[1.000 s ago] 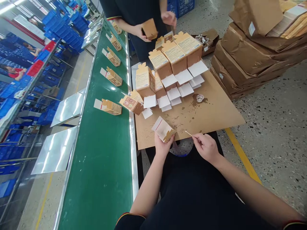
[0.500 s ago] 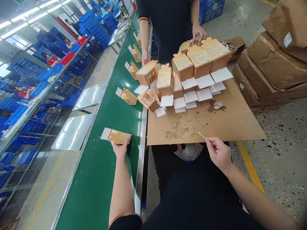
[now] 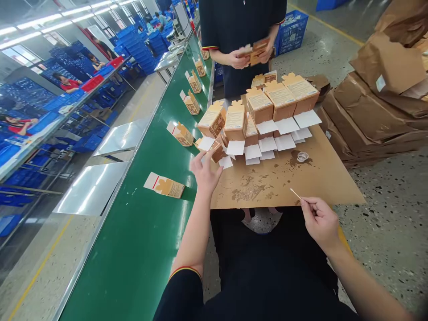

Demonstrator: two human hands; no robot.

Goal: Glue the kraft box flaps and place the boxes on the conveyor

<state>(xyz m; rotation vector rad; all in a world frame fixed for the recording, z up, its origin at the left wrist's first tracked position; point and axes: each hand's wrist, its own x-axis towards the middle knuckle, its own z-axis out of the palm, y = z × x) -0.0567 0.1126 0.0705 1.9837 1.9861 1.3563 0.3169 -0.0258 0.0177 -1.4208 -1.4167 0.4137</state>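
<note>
Blue crates (image 3: 137,49) fill the background at left, with metal plates (image 3: 92,187) alongside a green belt (image 3: 133,254). Open-flapped boxes (image 3: 190,102) line the belt, the nearest box (image 3: 167,187) lying beside the worker's left forearm. The left hand (image 3: 204,176), empty, has its fingers spread apart at a leaning box (image 3: 219,150) on the near left corner of a stack (image 3: 259,107); whether they touch it cannot be told. Behind the stack, a co-worker (image 3: 240,26) holds blurred brown cardboard (image 3: 259,51) in both hands. A clear cup (image 3: 302,157) sits among wet spots on the cardboard-topped counter (image 3: 327,183). At the near edge, the right hand (image 3: 321,223) has its fingers clamped on a swab (image 3: 296,194), its white tip over the counter. Brown bundles (image 3: 377,116) are piled on the floor at far right.
</note>
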